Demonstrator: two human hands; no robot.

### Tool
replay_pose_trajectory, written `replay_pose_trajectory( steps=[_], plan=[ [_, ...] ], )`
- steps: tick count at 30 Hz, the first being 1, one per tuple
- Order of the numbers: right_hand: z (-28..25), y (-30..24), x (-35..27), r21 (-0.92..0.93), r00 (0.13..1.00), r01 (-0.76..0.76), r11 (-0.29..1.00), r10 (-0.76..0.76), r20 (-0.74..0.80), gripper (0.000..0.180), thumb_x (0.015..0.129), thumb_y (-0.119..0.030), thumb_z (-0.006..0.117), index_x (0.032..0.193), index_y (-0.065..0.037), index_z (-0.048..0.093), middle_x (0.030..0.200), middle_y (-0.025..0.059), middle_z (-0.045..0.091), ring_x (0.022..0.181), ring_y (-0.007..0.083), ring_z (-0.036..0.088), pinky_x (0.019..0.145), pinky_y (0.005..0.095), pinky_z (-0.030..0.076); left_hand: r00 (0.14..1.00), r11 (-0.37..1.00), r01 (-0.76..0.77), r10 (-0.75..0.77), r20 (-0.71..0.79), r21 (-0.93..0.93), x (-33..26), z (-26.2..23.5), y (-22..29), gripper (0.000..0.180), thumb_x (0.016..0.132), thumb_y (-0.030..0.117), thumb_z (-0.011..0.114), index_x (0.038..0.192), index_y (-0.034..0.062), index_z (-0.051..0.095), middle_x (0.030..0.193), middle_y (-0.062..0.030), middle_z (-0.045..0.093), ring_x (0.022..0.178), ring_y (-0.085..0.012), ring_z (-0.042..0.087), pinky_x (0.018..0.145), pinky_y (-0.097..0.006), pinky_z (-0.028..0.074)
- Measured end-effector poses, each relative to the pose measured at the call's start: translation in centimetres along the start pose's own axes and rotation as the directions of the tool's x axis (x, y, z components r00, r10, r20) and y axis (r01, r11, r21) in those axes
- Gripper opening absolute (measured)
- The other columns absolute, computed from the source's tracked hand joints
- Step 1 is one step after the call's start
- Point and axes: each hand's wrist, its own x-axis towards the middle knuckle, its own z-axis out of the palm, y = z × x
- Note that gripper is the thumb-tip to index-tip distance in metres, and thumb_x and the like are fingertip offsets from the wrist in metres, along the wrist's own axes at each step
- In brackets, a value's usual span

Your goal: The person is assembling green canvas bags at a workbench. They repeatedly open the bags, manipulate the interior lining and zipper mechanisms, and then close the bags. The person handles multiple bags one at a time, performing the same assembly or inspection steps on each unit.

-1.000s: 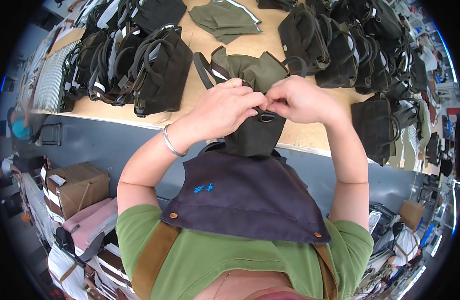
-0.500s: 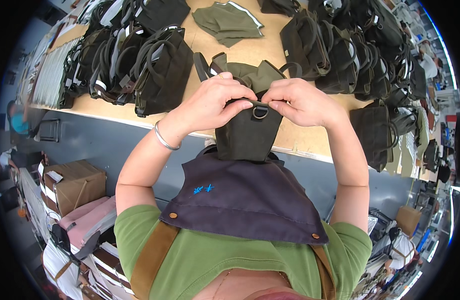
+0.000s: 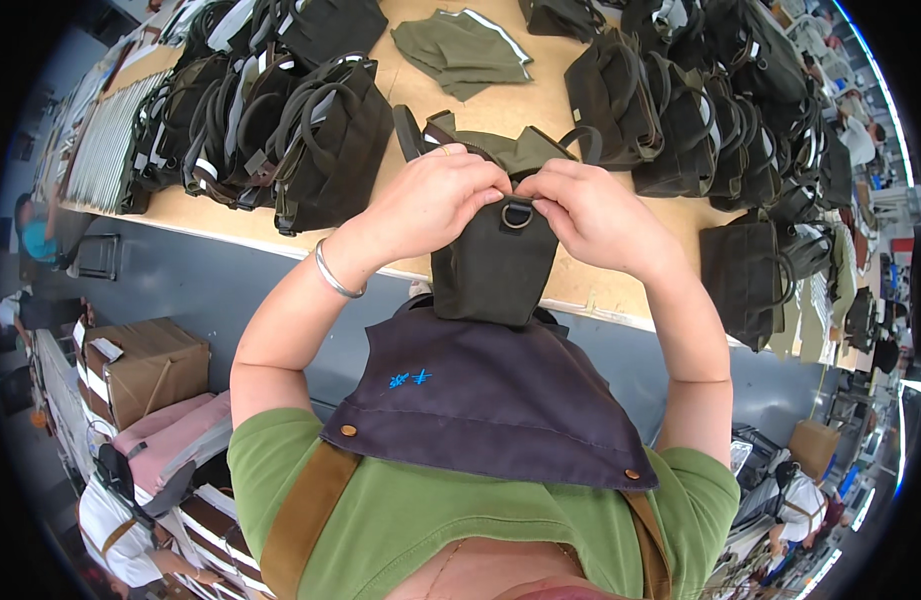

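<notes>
A dark olive fabric bag [image 3: 490,268] stands at the table's near edge, its end panel toward me and its handles spread to both sides. My left hand [image 3: 442,198] pinches the bag's upper edge from the left, thumb and fingers together. From the right, my right hand [image 3: 590,212] grips the same edge, its fingertips nearly meeting the left ones. Just below the fingertips a metal D-ring [image 3: 516,216] hangs on a short tab. Lighter green lining [image 3: 528,150] shows in the bag's opening behind my hands.
Rows of similar dark bags crowd the table on the left [image 3: 330,140] and right [image 3: 615,100]. A folded olive cloth piece [image 3: 462,52] with a white edge lies at the far middle. On the floor at left is a brown carton [image 3: 145,375]; a person in white [image 3: 115,530] is lower left.
My hands have drawn slightly closer together along the bag's edge, with the right fingers more curled. The bag's top end looks more pinched in.
</notes>
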Motion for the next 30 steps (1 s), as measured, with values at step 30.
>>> replay_pose_trajectory(
  steps=[30],
  plan=[
    [1.0,4.0,0.7,0.565,0.951,-0.200,0.800,0.020,0.309,0.023,0.099,-0.021,0.055,0.089,-0.001,0.061,0.073,0.0030,0.055,0.071,0.0118,0.048,0.069,0.0268,0.043,0.858,0.890,0.380,-0.238,0.455,-0.252,1.6,-1.6,0.2,0.014,0.083,0.009,0.070,0.095,0.0013,0.067,0.076,-0.0088,0.062,0.075,-0.0225,0.057,0.068,-0.034,0.046]
  ],
)
